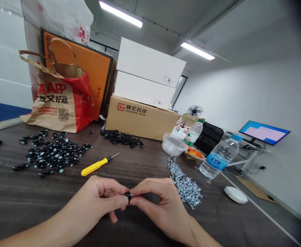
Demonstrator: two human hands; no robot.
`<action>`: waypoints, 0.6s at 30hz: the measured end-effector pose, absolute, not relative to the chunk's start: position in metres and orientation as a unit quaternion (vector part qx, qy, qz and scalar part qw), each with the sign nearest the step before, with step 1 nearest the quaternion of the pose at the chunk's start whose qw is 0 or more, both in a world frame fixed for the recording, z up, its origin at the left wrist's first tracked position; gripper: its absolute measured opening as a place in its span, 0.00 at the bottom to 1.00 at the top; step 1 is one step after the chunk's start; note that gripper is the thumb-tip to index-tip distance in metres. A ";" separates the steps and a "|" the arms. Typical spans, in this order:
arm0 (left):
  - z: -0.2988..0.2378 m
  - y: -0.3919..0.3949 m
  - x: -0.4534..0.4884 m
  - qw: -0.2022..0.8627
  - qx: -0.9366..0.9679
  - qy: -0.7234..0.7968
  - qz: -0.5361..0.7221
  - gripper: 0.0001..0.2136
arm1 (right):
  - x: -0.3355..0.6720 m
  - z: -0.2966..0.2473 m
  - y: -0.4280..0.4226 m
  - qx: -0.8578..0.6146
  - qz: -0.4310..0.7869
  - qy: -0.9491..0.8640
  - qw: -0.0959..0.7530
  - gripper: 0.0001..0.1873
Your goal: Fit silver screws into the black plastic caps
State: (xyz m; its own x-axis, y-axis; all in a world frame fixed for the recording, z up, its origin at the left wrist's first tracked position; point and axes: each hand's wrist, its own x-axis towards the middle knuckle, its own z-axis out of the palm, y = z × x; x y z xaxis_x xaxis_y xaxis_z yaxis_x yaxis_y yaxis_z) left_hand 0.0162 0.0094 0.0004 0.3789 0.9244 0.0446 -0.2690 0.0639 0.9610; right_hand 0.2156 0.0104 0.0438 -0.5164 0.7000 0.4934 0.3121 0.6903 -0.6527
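My left hand (101, 196) is closed, pinching a small black plastic piece (127, 197) between thumb and fingers. Meeting it from the other side, my right hand (162, 202) has thumb and forefinger closed on a small silver screw (131, 195), whose end touches or sits in the black piece; how deep, I cannot tell. Beyond my left hand lies a yellow-handled screwdriver (95, 167). To the right of my right hand spreads a pile of loose silver screws (188, 188). A heap of black pieces with silver screw heads (55, 152) covers the table's left part.
Another pile of black pieces (121, 137) lies before a cardboard box (142, 118) with white boxes (150, 61) stacked on it. A paper bag (60, 99) stands at back left. At right are a plastic tub (173, 145), water bottle (220, 157) and white round device (235, 195).
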 end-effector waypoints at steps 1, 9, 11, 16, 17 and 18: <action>0.000 0.010 0.016 0.654 0.510 0.321 0.457 0.08 | 0.215 0.045 0.010 -0.306 0.248 -0.835 0.384 0.04; -0.005 0.010 0.015 0.645 0.510 0.334 0.461 0.09 | 0.216 0.043 0.011 -0.323 0.250 -0.830 0.380 0.03; -0.006 0.010 0.015 0.639 0.511 0.340 0.464 0.09 | 0.217 0.041 0.011 -0.327 0.251 -0.829 0.378 0.03; 0.002 0.007 0.015 0.612 0.528 0.377 0.453 0.08 | 0.217 0.037 0.012 -0.358 0.234 -0.822 0.377 0.01; 0.005 0.006 0.015 0.595 0.540 0.394 0.445 0.08 | 0.216 0.036 0.011 -0.366 0.231 -0.819 0.376 0.01; 0.008 0.004 0.014 0.578 0.551 0.407 0.443 0.08 | 0.216 0.036 0.011 -0.374 0.230 -0.817 0.373 0.01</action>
State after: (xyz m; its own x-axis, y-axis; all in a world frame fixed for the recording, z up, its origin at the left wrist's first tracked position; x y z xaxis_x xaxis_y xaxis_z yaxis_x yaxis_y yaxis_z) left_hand 0.0141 0.0042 0.0078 0.2762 0.9610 0.0165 -0.0627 0.0009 0.9980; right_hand 0.2159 0.0110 0.0361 -0.4417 0.7831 0.4379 0.4399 0.6144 -0.6550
